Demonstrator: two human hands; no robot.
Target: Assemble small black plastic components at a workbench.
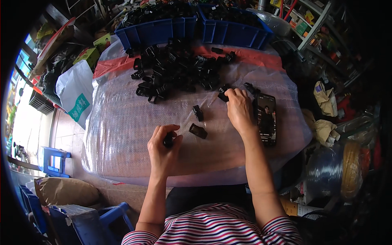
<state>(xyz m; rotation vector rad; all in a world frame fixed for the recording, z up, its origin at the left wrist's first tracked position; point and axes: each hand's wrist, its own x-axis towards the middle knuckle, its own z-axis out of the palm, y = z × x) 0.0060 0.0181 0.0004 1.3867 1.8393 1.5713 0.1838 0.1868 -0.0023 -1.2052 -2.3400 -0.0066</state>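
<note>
With clock directions taken from its middle, a broad work surface is draped in translucent woven-plastic sheeting (118, 139), finely gridded, wrinkled and crossed by a red band towards 12. Around it is a cluttered, pale-tiled room: metal shelving (316, 24) at 2, a slack white plastic bag (77, 87) between 9 and 10, a bulging brown sack (67, 192) at 8, and a glossy, round wrapped coil (326, 173) at 4. Two ribbed blue plastic crates, at 11 (159, 33) and 1 (237, 33), brim with black parts. A loose heap of angular black plastic parts (175, 69) spreads below them. The left hand (159, 143), at 8, curls thumb and fingers round a dark piece (168, 139). The right hand (239, 108), between 2 and 3, has bent fingers touching a black part (223, 94); whether they grip it, I cannot tell. A slim smartphone (265, 118) lies lit at 3. Two small blocky pieces, one upper (198, 113), one lower (198, 130), lie near the middle.
</note>
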